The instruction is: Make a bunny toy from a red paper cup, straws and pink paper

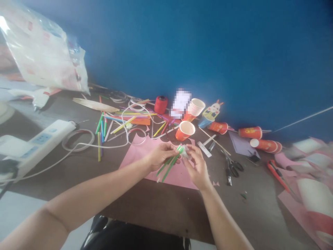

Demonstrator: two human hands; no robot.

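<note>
My left hand [163,155] is closed around a small bunch of green and pale drinking straws [169,167], whose long ends slant down to the left. At the upper ends of the straws is a whitish, translucent piece [185,152], pinched in the fingers of my right hand [197,165]; it looks like clear tape or film, but its kind is hard to make out. Both hands meet above a pink paper sheet [145,152] lying on the dark table. Just beyond them stands a red paper cup [185,130].
On the left are a power strip [39,142], a glue gun [39,97] and a white cable [104,146]. Loose straws [130,121] lie behind. Scissors [232,166], a red utility knife [279,175] and toppled paper cups [265,145] are on the right. A blue wall [208,45] rises behind.
</note>
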